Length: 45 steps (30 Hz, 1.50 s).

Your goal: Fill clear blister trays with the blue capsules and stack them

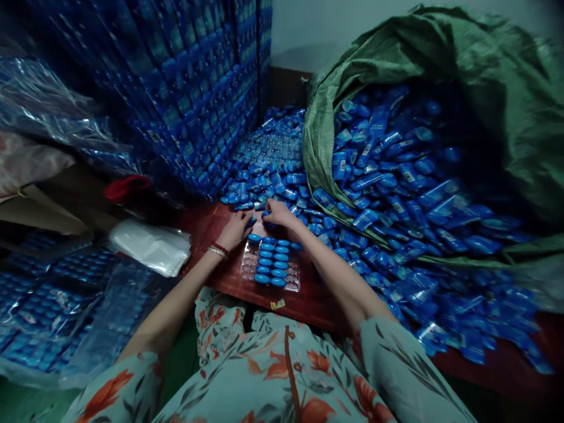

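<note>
My left hand [237, 229], with beaded bracelets at the wrist, curls its fingers at a small blue bottle [251, 222] just beyond the tray. Close beside it, my right hand [280, 213] has its fingers bent around another blue bottle [265, 216], partly hidden by the hand. Between my forearms a clear plastic tray [292, 283] lies on the red tabletop. Two columns of blue bottles [278, 265] lie along its middle, and its side hollows show no bottles. One bottle [254, 238] rests at the tray's far left corner.
A heap of blue bottles [282, 182] spreads behind my hands. On the right, a large green sack [326, 117] spills more of them. Tall stacks of filled trays [189, 88] rise at the left. Clear plastic bags [152, 244] lie at the table's left edge.
</note>
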Each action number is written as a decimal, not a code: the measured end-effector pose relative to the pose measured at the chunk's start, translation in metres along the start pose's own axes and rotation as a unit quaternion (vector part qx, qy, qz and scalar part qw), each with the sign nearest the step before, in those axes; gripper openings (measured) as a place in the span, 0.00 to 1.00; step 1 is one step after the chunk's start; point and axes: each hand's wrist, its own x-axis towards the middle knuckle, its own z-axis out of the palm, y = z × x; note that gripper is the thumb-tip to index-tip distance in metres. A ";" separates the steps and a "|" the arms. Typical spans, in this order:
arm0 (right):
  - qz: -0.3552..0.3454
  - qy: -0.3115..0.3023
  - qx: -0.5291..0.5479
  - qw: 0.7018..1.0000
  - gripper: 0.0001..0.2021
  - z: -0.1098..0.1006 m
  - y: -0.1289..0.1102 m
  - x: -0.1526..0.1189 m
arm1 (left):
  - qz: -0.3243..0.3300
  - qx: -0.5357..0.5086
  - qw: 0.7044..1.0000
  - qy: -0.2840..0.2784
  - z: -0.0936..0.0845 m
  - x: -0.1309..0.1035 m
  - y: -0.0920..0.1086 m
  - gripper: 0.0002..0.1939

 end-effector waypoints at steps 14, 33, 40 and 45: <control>-0.016 0.230 0.240 0.943 0.10 -0.014 0.059 -0.191 | -0.080 -0.169 0.969 0.163 -0.039 -0.129 0.026 0.12; -0.165 0.072 -0.227 0.957 0.15 -0.003 0.031 -0.164 | 0.188 0.060 0.980 -0.022 -0.044 -0.072 0.045 0.15; -0.121 0.089 -0.203 0.968 0.17 0.004 0.029 -0.171 | 0.157 0.032 0.982 -0.100 -0.056 -0.065 0.047 0.12; -0.126 0.079 -0.225 0.963 0.17 0.002 0.026 -0.169 | 0.141 0.027 0.988 -0.060 -0.050 -0.068 0.046 0.14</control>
